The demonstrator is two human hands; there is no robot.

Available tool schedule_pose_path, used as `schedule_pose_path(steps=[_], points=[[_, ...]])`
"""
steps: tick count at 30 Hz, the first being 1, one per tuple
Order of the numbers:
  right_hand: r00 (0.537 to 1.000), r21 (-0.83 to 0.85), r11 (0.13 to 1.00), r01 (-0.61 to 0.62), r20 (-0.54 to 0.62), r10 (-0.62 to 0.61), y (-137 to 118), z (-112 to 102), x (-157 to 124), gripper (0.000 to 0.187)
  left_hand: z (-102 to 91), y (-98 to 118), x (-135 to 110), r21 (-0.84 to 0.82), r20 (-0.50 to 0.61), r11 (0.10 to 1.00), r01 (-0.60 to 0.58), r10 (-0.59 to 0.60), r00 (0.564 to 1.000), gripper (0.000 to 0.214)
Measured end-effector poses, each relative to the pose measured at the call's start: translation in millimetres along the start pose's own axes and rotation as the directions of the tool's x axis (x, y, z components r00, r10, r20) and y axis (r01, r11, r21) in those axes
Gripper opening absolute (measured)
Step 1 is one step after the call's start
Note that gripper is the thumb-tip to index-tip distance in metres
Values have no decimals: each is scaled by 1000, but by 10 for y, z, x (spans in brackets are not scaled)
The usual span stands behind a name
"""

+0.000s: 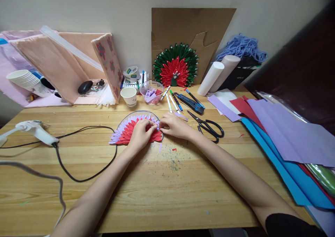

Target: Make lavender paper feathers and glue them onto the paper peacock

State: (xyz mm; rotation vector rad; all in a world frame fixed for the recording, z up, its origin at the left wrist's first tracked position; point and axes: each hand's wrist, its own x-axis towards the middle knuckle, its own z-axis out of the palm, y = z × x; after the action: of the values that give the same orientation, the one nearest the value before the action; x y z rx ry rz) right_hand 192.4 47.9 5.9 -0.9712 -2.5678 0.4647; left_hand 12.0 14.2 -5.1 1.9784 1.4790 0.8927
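A half-round paper fan [127, 132] lies on the table, with red paper petals inside and pale purple ones around the outer edge. My left hand [141, 134] rests over its right part, thumb and forefinger pinched together. Close beside it, at the fan's right edge, my right hand [171, 126] has its fingers drawn together. What sits between the fingertips of either hand is too small to make out. A purple paper strip [180, 116] lies just behind my right hand, and black-handled scissors [206, 126] are to its right.
A white glue gun [38, 130] with a looping black cord lies left. Behind the fan stand a paper cup [128, 96] and a clear bowl [151, 93] of paper scraps. Markers and a blue cutter [190, 102] lie near the scissors. Coloured paper sheets [293, 132] cover the right side.
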Motion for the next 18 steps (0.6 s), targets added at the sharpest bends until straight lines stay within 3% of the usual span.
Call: schedule_pose_path(steps=[18], points=[[1000,-74,997,4,-2,-4,-16,48,13,7,6,-8,3,3,1,1000,-2,2,1000,14]])
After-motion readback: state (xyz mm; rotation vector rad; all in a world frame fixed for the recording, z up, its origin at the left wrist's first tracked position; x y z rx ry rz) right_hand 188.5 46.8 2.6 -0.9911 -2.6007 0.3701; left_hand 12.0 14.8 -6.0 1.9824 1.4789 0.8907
